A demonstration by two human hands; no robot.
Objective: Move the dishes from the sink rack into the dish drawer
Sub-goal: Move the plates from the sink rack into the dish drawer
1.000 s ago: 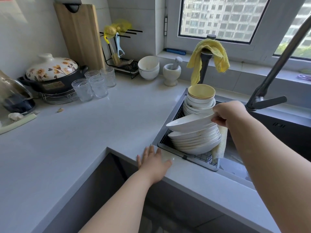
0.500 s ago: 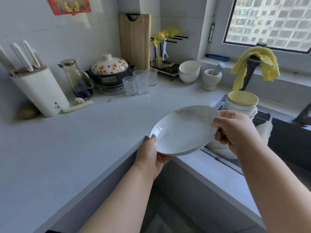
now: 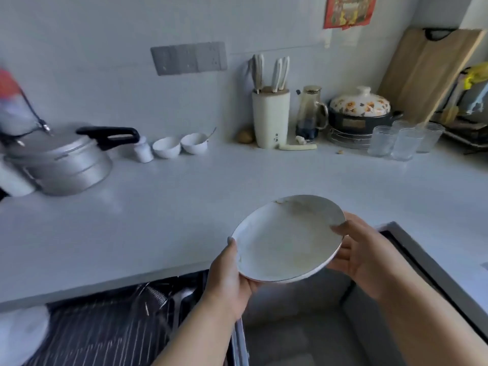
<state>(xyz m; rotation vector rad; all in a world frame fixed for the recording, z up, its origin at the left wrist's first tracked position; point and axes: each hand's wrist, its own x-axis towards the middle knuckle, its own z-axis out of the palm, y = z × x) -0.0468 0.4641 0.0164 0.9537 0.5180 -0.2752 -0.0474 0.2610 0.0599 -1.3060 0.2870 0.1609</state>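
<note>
A white plate with a thin dark rim hangs tilted over the front edge of the counter. My left hand grips its near-left edge from below. My right hand holds its right edge, thumb on top. Below the counter at lower left the dish drawer stands pulled out, showing dark wire racks and something white at its far left. Only the sink's metal edge shows at the right; the sink rack is out of view.
On the grey counter stand a metal pressure cooker, two small white bowls, a knife block, a glass jug, a floral-lidded pot, several glasses and a leaning wooden cutting board.
My right hand lifted the plate off the sink stack, my left hand joined it, and both carried it left. The view swung left, bringing the open drawer into sight.
</note>
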